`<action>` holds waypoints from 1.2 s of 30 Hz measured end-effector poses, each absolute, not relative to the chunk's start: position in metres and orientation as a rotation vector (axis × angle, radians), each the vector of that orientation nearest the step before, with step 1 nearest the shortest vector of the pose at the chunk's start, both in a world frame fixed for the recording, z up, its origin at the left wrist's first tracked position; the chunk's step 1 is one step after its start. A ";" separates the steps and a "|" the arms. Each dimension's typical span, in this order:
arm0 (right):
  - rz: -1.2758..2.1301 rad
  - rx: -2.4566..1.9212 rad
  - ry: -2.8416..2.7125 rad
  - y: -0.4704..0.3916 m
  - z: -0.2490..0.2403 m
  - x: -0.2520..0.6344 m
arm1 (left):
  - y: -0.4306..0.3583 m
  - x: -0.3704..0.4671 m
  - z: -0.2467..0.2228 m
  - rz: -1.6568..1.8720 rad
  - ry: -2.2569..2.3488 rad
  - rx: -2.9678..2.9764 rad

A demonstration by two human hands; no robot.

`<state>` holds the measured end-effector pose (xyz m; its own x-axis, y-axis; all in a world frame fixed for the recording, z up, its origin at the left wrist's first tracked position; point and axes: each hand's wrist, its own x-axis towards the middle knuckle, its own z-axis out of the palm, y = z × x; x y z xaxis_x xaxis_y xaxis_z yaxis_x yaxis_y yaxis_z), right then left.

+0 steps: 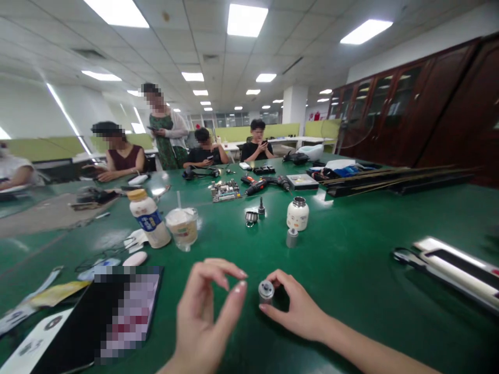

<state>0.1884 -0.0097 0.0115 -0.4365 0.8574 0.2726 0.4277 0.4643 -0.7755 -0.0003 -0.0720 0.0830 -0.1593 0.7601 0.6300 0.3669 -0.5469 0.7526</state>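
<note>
A small silver motor-like metal cylinder (pixel 266 292) stands upright on the green table, its round top with small holes facing up. My right hand (pixel 294 301) grips it from the right, thumb low and fingers behind. Just left of it, my left hand (pixel 206 306) is raised above the table, thumb and forefinger tips pinched together. Whatever lies between those tips is too small to make out. Farther back, a similar metal cylinder (pixel 291 238) stands in front of a white bottle (pixel 298 214) with drawn faces and no lid. A steel lid with a ring (pixel 251 218) lies beside a dark drill chuck-like piece (pixel 261 206).
At left are a milk-drink bottle (pixel 150 218), a plastic drink cup (pixel 182 228) and a dark tablet (pixel 78 322). A circuit board (pixel 226 191) and a power drill (pixel 256 186) lie farther back. A long white lamp-like bar (pixel 460 270) is at right. Several people sit or stand beyond.
</note>
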 end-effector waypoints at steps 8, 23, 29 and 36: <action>0.827 -1.052 -2.055 -0.010 0.012 0.188 | -0.027 0.020 0.042 1.186 1.511 2.135; 0.873 -1.155 -2.076 -0.011 0.019 0.186 | 0.013 -0.022 0.010 1.130 1.633 1.949; 0.852 -1.145 -2.096 -0.008 0.012 0.187 | 0.012 -0.019 0.013 1.185 1.650 1.952; 0.824 -1.112 -2.100 -0.005 0.009 0.185 | -0.012 0.007 0.022 1.377 1.407 1.932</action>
<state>0.1851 -0.0050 0.0090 -0.4564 0.8602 0.2275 0.4759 0.4521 -0.7544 0.0067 -0.0116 0.0224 0.0179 0.8754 0.4831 0.5019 -0.4258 0.7529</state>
